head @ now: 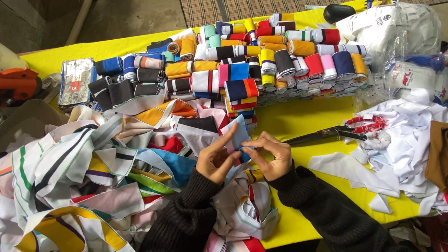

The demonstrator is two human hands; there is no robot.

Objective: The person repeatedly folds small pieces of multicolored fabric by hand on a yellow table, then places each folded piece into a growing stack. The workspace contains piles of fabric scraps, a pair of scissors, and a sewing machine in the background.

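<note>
Both hands, left hand [217, 158] and right hand [270, 154], pinched a light-blue fabric strip [239, 135] at desk [293, 123] centre, apparently mid-roll; next likely demanded tight, even turns. Finished rolls [261, 59] lay at twelve o'clock.

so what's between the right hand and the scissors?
Only bare yellow table in the head view: the right hand, pinching the blue fabric strip with the left hand, sits just short of the scissors blade tips.
</note>
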